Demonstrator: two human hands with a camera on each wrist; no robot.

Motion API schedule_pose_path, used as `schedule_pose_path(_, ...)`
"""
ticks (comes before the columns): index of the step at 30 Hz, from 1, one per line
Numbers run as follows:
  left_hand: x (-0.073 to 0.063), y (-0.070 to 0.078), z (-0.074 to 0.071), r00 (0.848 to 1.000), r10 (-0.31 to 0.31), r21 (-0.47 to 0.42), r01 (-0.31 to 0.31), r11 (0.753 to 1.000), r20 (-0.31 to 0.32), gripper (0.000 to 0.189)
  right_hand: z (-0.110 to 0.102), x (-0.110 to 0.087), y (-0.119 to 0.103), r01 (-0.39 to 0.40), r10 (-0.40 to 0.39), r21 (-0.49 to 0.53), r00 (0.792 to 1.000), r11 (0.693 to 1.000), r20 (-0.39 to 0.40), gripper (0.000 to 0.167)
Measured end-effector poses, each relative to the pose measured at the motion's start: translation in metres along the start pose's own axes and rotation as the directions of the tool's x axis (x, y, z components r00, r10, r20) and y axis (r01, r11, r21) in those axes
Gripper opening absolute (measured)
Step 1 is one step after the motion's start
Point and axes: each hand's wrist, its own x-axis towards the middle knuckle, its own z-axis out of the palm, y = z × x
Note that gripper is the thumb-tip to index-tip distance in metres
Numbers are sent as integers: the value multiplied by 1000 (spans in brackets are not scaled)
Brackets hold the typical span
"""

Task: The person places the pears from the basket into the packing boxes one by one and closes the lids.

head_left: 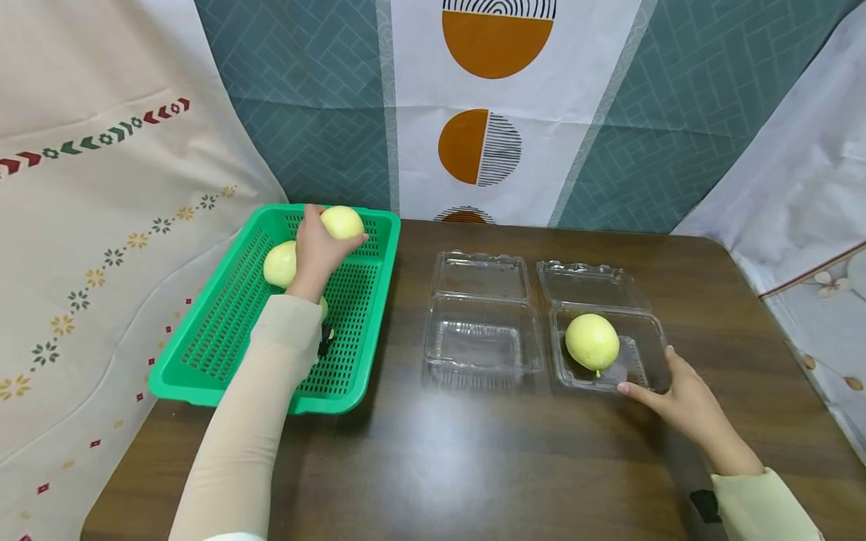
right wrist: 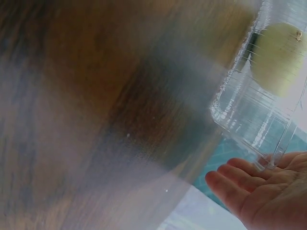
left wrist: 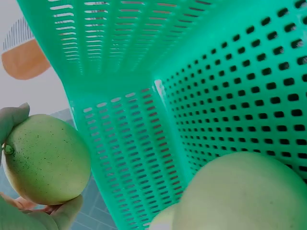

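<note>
My left hand (head_left: 318, 248) grips a round pale yellow fruit (head_left: 341, 223) above the far part of the green basket (head_left: 169, 383). The left wrist view shows this fruit (left wrist: 50, 160) held between thumb and fingers, with its short stem and dark specks. Inside the basket lies another such fruit (head_left: 280, 264), and a further one is mostly hidden under my wrist. On the right, a clear clamshell box (head_left: 602, 289) stands with its lid back, one yellow fruit (head_left: 591, 342) inside. My right hand (head_left: 679, 394) touches that box's near right corner, its fingers (right wrist: 235, 179) fairly straight in the right wrist view.
A second clear clamshell box (head_left: 482, 330), lid back, stands on the brown table (head_left: 419, 458) between the basket and the fruit-holding box. Patterned cloth (head_left: 521, 135) hangs behind the table, with pale cloths (head_left: 101, 225) at the sides.
</note>
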Motion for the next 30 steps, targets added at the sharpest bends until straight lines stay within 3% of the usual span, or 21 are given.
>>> schedule_pose_path(7,-2,15,-1,1000,28,-11,-28,1000,4,78,1,1,1,4,-4,1,1000,1000,-16,111)
schedule_pose_path(30,-14,66,5,998,21,-36,-19,999,57,78,0,6,4,-8,8,16,1000,1000,11,111)
